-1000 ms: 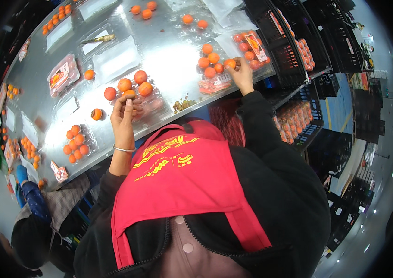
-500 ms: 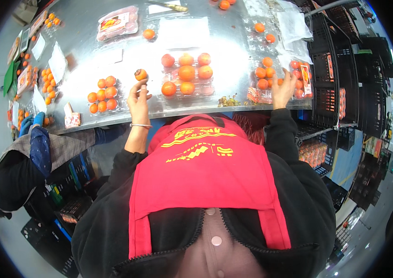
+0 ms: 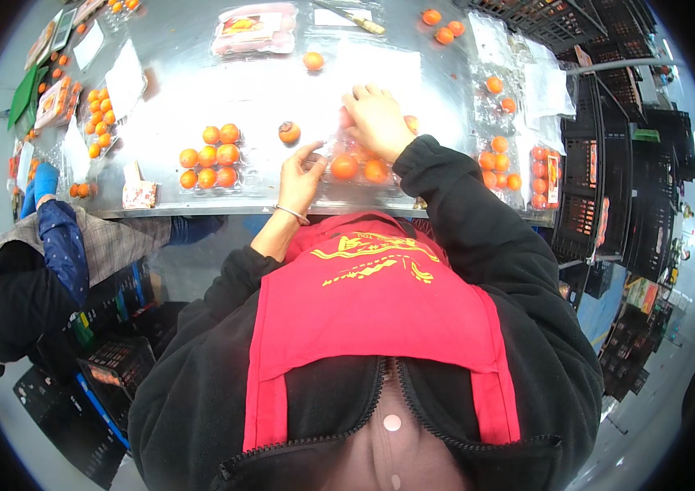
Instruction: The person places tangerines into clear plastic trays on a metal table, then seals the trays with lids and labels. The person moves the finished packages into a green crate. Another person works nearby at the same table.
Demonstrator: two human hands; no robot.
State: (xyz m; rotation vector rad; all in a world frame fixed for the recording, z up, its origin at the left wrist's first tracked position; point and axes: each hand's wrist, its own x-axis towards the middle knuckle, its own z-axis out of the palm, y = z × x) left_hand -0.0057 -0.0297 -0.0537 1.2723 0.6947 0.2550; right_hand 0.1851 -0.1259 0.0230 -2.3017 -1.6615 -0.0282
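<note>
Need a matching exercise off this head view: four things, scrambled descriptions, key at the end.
Column one:
1. Left hand
2. Right hand
3. Lone fruit with dark calyx
4. Apron

Column two:
A. Between the left fruit cluster and the middle fruit cluster
B. Red cloth
C. Bangle on its wrist
D. Above the middle fruit cluster, wrist bare of any bangle in view

Pairs: 1-C, 2-D, 3-A, 4-B
</note>
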